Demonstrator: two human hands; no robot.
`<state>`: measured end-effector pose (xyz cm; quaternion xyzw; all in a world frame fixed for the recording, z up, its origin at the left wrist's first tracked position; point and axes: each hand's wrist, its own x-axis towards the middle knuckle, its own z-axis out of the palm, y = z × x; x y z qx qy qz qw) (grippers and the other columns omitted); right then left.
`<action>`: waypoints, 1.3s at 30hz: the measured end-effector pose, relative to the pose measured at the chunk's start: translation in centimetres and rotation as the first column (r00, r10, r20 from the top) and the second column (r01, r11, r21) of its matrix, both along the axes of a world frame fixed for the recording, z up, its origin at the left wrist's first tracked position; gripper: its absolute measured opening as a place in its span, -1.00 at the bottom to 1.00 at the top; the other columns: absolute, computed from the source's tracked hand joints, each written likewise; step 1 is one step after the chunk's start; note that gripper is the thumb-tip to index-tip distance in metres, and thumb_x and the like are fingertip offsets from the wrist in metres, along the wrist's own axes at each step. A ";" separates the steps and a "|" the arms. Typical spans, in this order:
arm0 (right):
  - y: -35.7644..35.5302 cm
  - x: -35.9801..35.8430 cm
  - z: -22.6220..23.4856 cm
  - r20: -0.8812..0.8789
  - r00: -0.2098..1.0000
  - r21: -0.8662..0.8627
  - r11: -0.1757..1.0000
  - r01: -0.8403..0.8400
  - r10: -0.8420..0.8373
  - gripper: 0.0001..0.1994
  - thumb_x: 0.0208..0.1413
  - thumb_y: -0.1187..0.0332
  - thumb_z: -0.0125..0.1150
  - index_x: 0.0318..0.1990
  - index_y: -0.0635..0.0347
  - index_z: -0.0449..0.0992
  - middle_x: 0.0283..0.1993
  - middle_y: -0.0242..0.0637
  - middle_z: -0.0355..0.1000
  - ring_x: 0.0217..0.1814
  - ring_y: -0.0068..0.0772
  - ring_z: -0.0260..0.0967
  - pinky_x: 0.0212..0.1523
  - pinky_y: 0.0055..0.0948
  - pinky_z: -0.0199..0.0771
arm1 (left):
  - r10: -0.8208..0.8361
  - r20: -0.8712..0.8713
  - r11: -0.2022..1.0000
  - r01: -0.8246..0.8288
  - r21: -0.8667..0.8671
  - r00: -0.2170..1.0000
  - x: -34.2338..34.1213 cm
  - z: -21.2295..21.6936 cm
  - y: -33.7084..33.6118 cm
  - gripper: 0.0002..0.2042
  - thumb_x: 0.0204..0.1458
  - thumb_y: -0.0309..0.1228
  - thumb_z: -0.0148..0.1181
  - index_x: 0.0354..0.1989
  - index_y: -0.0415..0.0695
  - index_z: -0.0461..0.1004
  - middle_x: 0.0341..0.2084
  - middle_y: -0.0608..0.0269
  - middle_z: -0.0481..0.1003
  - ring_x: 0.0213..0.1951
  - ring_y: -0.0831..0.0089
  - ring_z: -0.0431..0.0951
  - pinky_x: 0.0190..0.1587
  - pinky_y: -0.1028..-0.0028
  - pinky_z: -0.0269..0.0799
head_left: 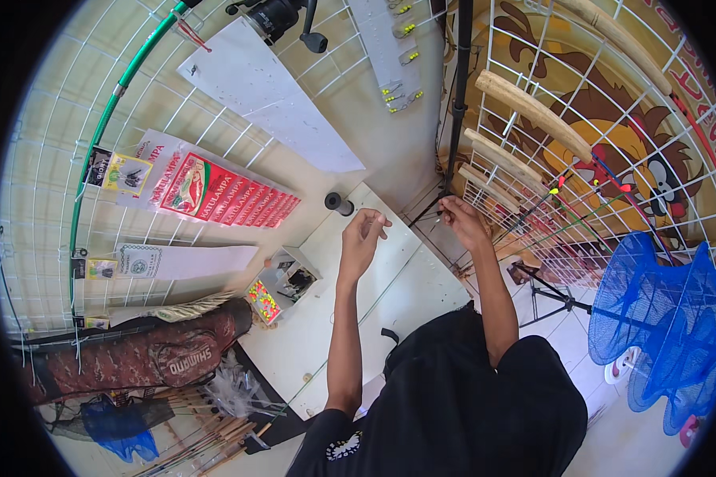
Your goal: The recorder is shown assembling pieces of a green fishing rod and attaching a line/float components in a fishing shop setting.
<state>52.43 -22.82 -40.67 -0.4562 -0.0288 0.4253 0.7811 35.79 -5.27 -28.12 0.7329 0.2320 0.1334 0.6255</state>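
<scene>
My left hand [364, 232] is raised over the white table [350, 334], its fingertips pinched against the thumb. Anything between them is too fine to see. My right hand [461, 219] is level with it and a little to the right, pinching the tip of a thin dark rod [426, 216]. The rod slants down to the left, over the table's far corner. A black upright pole [459, 95] rises just behind my right hand. A small black spool [338, 204] stands on the table's far edge, left of my left hand.
A wire grid wall [48, 199] carries hanging packets and a green rod [107, 119]. An open box of coloured floats [277, 290] sits on the table's left edge, with a camouflage rod bag [135, 358] beyond it. Wooden handles [533, 111] hang on the right grid, above a blue keep net [668, 318].
</scene>
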 end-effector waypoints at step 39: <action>-4.9 -14.6 5.0 0.760 0.530 -0.355 0.924 -0.145 0.375 -0.70 0.10 0.47 0.22 -0.01 0.32 0.39 -0.03 -0.10 0.47 0.10 -0.16 0.42 0.13 -0.29 0.37 | -0.127 -0.220 0.987 0.102 -0.123 0.967 -10.9 -8.9 -9.0 -0.83 0.19 -0.32 0.14 -0.28 -0.19 0.47 -0.55 0.36 0.44 -0.54 0.67 0.29 -0.48 0.58 0.20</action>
